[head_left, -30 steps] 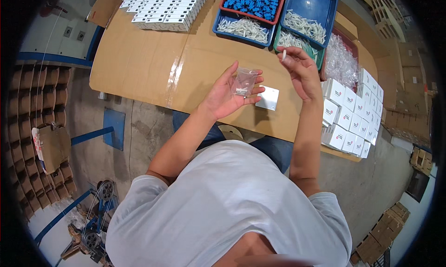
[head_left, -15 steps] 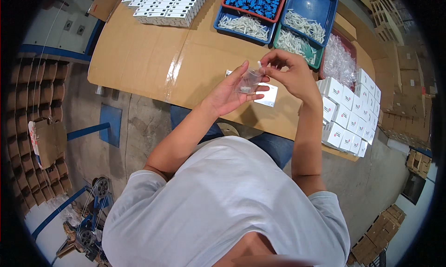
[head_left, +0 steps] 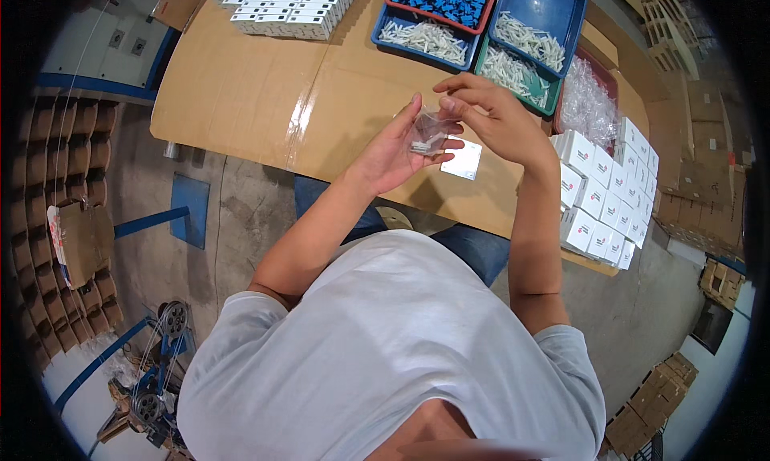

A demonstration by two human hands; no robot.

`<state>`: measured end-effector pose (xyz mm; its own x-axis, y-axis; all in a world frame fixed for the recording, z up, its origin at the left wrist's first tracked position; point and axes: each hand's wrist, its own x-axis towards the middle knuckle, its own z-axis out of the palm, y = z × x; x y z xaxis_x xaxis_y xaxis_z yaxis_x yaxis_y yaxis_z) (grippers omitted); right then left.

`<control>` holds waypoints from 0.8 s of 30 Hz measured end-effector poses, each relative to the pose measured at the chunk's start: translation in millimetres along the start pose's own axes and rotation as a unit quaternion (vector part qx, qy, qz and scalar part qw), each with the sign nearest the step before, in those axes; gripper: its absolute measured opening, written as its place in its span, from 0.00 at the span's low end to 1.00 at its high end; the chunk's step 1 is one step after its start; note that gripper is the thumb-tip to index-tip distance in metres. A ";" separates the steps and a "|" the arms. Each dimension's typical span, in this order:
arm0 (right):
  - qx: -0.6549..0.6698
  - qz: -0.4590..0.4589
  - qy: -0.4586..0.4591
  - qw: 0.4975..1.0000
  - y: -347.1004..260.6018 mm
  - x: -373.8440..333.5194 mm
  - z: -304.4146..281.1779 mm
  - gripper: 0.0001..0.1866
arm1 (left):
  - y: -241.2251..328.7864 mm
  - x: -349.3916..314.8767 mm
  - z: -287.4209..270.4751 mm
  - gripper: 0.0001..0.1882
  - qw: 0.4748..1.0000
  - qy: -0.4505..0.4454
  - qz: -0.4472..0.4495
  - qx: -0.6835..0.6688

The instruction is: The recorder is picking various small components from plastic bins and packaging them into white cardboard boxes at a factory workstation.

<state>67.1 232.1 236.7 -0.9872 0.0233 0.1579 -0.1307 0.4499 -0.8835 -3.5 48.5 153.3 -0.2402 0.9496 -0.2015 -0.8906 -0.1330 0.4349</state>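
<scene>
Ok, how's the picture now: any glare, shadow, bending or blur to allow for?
Head view: white glare streaks on the table; also head view, a soft shadow on it below the left hand; head view again, edges bow and the corners go black; same head view, a blurred shape at the lower edge, contents of the clear bag hard to count.

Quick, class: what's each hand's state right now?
Left hand: holding a clear plastic bag.
Right hand: half-curled at the bag; grip cannot be told.
</scene>
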 end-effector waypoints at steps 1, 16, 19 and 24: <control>0.000 0.002 0.001 1.000 2.3 1.4 1.1 0.12 | -0.5 -0.1 1.1 0.34 1.000 -0.001 -0.002 -0.001; 0.134 0.180 -0.133 0.965 9.6 4.4 14.6 0.31 | -9.7 -0.9 -12.2 0.30 0.999 -0.001 -0.003 -0.040; 0.033 0.137 -0.215 0.966 12.2 6.6 14.7 0.27 | -11.4 0.4 -22.2 0.30 1.000 -0.011 -0.010 -0.021; 0.116 0.146 -0.088 0.979 37.4 7.5 12.4 0.20 | -13.4 -6.1 -52.6 0.30 0.994 -0.045 -0.071 -0.067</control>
<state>53.7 238.1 199.4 -0.9835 -0.0425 -0.1761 0.1618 0.2313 -0.9593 -10.5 29.6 102.6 -0.0779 0.9823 -0.1703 -0.9582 -0.0266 0.2849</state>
